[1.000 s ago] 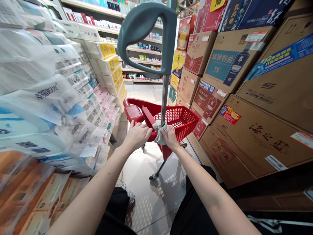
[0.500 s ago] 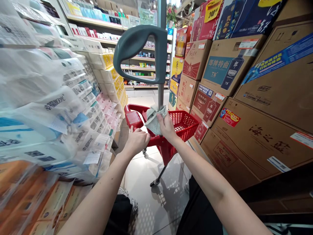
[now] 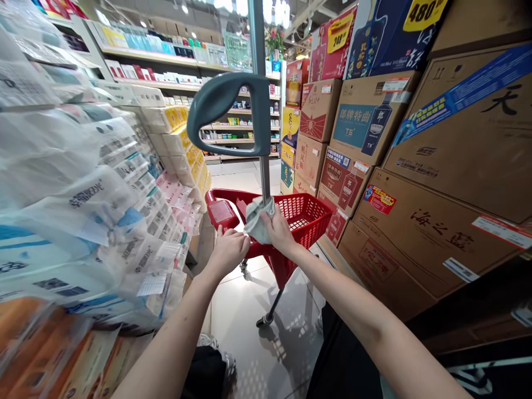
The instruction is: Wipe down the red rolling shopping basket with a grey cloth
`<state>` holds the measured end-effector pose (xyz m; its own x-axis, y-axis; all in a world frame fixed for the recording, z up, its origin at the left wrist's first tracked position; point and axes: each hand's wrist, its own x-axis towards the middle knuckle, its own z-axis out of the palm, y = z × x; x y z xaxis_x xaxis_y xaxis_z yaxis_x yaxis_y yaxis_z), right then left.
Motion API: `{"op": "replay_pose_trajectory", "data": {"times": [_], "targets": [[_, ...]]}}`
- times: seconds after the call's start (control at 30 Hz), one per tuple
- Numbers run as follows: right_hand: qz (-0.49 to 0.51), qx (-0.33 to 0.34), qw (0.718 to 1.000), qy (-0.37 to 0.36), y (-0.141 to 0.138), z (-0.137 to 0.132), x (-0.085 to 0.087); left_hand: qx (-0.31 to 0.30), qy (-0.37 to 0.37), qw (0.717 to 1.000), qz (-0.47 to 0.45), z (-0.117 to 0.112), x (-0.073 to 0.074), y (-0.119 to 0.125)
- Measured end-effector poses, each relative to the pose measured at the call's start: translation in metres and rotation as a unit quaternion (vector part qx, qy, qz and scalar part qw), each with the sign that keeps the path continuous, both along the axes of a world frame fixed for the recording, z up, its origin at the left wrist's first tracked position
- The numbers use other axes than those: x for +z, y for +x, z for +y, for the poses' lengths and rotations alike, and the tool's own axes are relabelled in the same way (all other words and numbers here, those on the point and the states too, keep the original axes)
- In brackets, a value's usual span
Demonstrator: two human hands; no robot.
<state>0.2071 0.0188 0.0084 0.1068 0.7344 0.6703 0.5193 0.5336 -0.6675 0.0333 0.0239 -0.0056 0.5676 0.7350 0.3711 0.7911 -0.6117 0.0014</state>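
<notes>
My left hand [image 3: 228,249] is wrapped round the near rim of the red shopping cart [image 3: 222,213]. With my right hand [image 3: 277,230] I hold a pale grey cloth [image 3: 260,219] against the foot of the cart's metal pole [image 3: 265,180]. Folds of the cloth hide where the pole meets the red frame. Higher on the pole sits a grey loop handle [image 3: 228,113], which neither hand touches. Beyond my right hand lies the red slotted basket [image 3: 307,216] of the cart. A caster wheel [image 3: 265,320] rests on the tiles below.
Plastic-wrapped tissue packs [image 3: 103,194] are stacked close on the left. Cardboard cartons [image 3: 419,233] rise along the right side. Shelves of small goods [image 3: 166,61] stand at the back. Light floor tiles [image 3: 236,299] run between the stacks.
The view has shifted, so the cart and handle sit slightly lower and further left. My right hand and the cloth have slid a little down the pole. My left hand keeps its hold.
</notes>
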Motion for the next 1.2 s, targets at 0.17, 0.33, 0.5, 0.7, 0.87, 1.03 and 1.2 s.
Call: {"op": "replay_pose_trajectory", "data": {"times": [0.17, 0.33, 0.5, 0.7, 0.87, 1.03, 1.2], "targets": [[0.042, 0.039, 0.995, 0.083, 0.004, 0.019, 0.086, -0.013, -0.02, 1.0, -0.011, 0.001, 0.003, -0.003], [0.0, 0.092, 0.991, 0.101, 0.017, 0.026, 0.073, -0.024, -0.066, 0.995, -0.067, 0.001, 0.003, -0.008], [-0.059, 0.103, 0.991, 0.067, 0.026, 0.019, 0.03, -0.032, -0.096, 0.989, -0.106, 0.002, 0.0, -0.012], [-0.011, 0.116, 0.99, 0.082, 0.016, 0.013, 0.063, -0.023, -0.066, 0.992, -0.101, 0.004, -0.003, -0.012], [0.031, 0.074, 0.991, 0.104, 0.005, 0.017, 0.074, -0.045, -0.074, 0.986, -0.14, 0.002, -0.003, -0.014], [-0.011, 0.066, 0.997, 0.047, 0.008, 0.014, 0.03, -0.066, -0.071, 0.98, -0.173, 0.002, -0.008, -0.018], [-0.042, 0.078, 0.996, 0.02, 0.012, 0.007, -0.003, -0.05, -0.056, 0.987, -0.141, 0.005, -0.011, -0.019]]}}
